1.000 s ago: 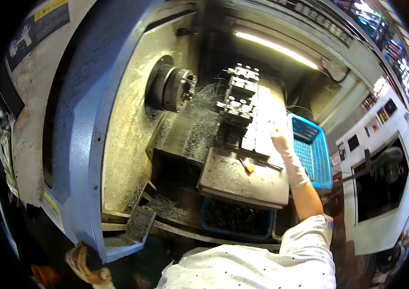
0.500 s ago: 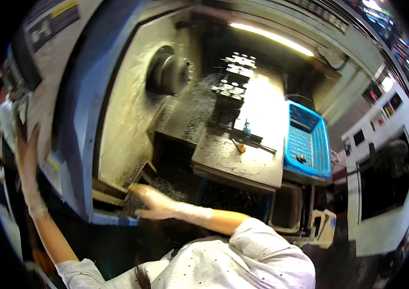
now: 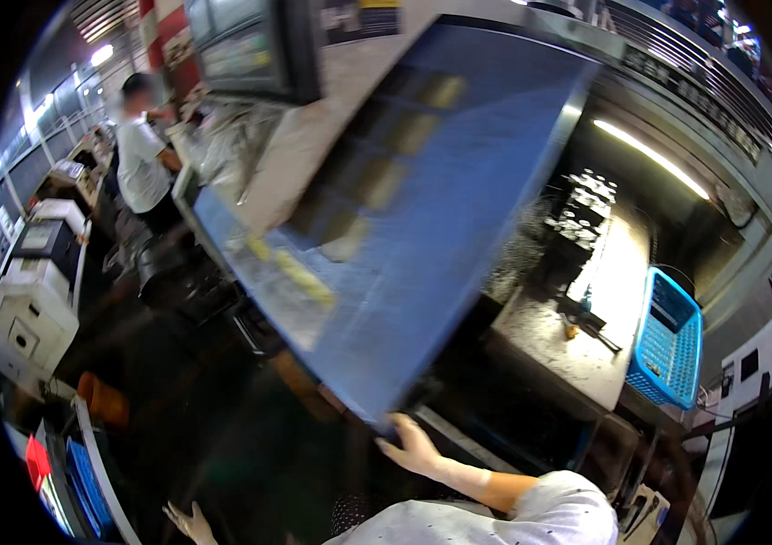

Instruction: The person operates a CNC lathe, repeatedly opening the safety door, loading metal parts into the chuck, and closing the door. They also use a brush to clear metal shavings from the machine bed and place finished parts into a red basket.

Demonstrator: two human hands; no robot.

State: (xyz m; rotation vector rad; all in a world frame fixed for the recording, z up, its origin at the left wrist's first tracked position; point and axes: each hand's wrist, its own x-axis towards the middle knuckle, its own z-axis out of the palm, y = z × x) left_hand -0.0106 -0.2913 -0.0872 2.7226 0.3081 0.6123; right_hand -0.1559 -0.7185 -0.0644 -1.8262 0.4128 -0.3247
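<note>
The big blue sliding door (image 3: 440, 209) of a metal-cutting machine fills the middle of the head view and covers most of the machine's opening. My right hand (image 3: 415, 447), in a pale glove, sits at the door's lower corner with its fingers on the edge. Low at the bottom edge hangs my left hand (image 3: 189, 523), also gloved, fingers apart, holding nothing and touching nothing. My white sleeve (image 3: 531, 513) comes in from the bottom. Behind the door's right edge the tool turret (image 3: 581, 209) still shows, with metal chips around it.
A grey work plate (image 3: 554, 354) with small tools lies inside the machine, with a light blue plastic basket (image 3: 669, 341) to its right. A lamp strip (image 3: 649, 159) glows above. Another person in a white shirt (image 3: 140, 154) stands at far left near a white cabinet (image 3: 27, 304).
The blue door has slid to the right across the opening, with my right hand at its lower edge. My left hand has dropped from the door frame. My view has swung left.
</note>
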